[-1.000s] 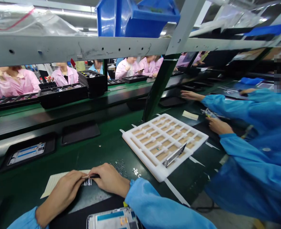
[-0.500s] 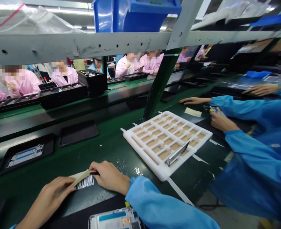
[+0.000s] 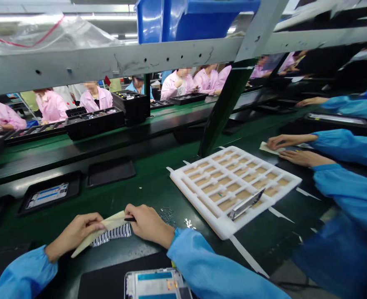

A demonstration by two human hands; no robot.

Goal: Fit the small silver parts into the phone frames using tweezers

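Note:
Pinched in my left hand point(image 3: 83, 230) is a pale yellow backing sheet point(image 3: 116, 220), held tilted above the green bench. A row of small black-and-white strips point(image 3: 111, 235) lines its lower edge. My right hand point(image 3: 149, 224) is closed around a slim black tool point(image 3: 129, 219), whose tip lies against the sheet's right end; its exact kind is hidden by the fingers. Below my hands, a phone frame point(image 3: 153, 278) with blue strips rests on a black mat point(image 3: 99, 276), partly cut off by the view's bottom edge.
A white foam tray point(image 3: 198, 203) holds a leaning phone frame point(image 3: 245, 204). Small white pieces point(image 3: 189, 224) lie beside it. Black trays point(image 3: 111, 171) stand further left. A co-worker's hands point(image 3: 295, 149) touch a sheet at right. A slanted post point(image 3: 223, 112) rises behind.
My view has turned left, so the scene shifts right. More of the sheet and its strips shows between my hands. The co-worker's hands have come together on their sheet.

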